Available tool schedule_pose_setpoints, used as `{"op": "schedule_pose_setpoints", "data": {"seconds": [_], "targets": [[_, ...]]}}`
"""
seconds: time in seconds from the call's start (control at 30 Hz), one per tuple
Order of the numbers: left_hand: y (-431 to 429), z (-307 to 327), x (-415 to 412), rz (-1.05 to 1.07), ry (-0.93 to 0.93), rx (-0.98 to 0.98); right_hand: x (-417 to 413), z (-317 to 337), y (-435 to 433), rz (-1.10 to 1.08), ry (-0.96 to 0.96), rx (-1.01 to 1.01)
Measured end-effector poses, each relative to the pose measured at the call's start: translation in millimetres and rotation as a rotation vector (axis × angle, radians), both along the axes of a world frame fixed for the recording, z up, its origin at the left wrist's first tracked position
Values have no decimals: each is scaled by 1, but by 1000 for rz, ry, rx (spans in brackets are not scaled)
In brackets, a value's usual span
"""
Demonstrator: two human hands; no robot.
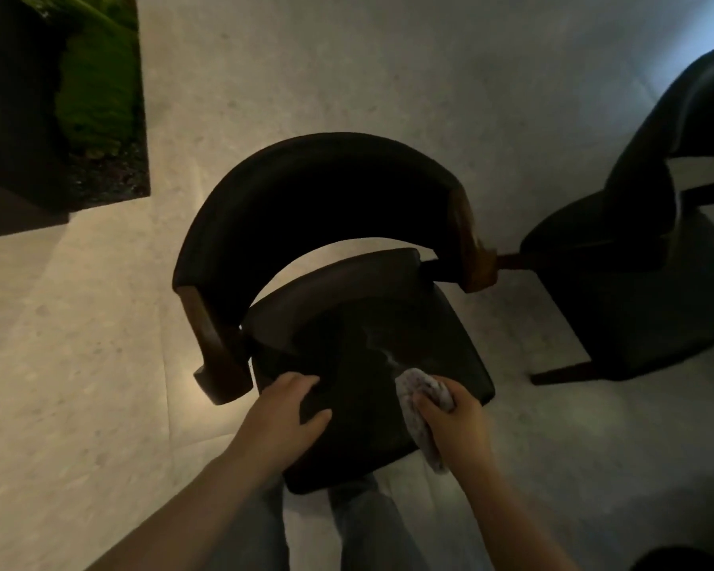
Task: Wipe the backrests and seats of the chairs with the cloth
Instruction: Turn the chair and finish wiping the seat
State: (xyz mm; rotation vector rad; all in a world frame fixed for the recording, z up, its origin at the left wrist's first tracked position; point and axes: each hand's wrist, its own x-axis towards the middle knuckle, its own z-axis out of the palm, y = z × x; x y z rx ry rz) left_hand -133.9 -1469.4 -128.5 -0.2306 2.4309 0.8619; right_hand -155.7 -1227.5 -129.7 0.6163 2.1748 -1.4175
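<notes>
A dark chair stands right below me, with a curved black backrest on wooden ends and a dark padded seat. A faint wet streak shows on the seat's middle. My left hand grips the seat's front left edge, fingers over the top. My right hand is closed on a crumpled grey-purple cloth pressed on the seat's front right part; a tail of cloth hangs past the front edge. A second dark chair stands to the right.
A dark planter box with green moss sits at the upper left on the pale stone floor. My legs in grey trousers are just in front of the seat. A dark object shows at the bottom right corner.
</notes>
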Motion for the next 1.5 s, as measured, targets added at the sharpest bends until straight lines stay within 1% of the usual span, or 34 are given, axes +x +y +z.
{"op": "schedule_pose_setpoints", "data": {"seconds": [0.13, 0.3, 0.47, 0.53, 0.63, 0.73, 0.8, 0.9, 1.0, 1.07, 1.1, 1.13, 1.17, 1.2, 1.23, 1.27, 1.33, 1.43, 1.5], "targets": [[-3, -17, -27, -110, -26, 18, 4, -10, -6, -133, -39, -22], [-19, -43, -52, -226, -32, 14, 4, -31, -32, -244, -113, -34], [-34, -75, -76, -339, -11, -1, 4, -60, -54, -303, -92, -22], [-36, -90, -85, -389, -18, -13, 8, -71, -59, -298, -90, 23], [-37, -114, -95, -462, -29, -29, 13, -89, -67, -374, -81, 83], [-36, -136, -102, -503, -35, -47, 17, -112, -71, -424, -25, 115], [-35, -149, -107, -507, -24, -63, 18, -132, -73, -373, -6, 124], [-36, -169, -110, -494, 5, -94, 22, -164, -79, -226, -11, 158], [-40, -188, -105, -473, -37, -131, 27, -199, -82, -234, -36, 157], [-39, -200, -101, -487, -67, -158, 32, -222, -82, -225, -102, 168], [-38, -206, -98, -494, -72, -161, 36, -230, -82, -195, -154, 221], [-35, -210, -97, -503, -72, -162, 40, -237, -83, -132, -191, 343], [-33, -214, -96, -511, -70, -170, 46, -241, -85, -50, -188, 509], [-31, -216, -95, -515, -69, -186, 51, -242, -87, 22, -141, 662], [-30, -218, -95, -514, -66, -203, 56, -243, -88, 73, -72, 756], [-28, -220, -95, -510, -57, -214, 60, -244, -90, 109, -3, 796], [-27, -222, -95, -505, -30, -211, 67, -248, -95, 151, 84, 801], [-25, -222, -95, -510, -19, -196, 72, -256, -102, 259, 23, 773], [-26, -222, -95, -513, -20, -202, 71, -260, -104, 272, -4, 734]]}}
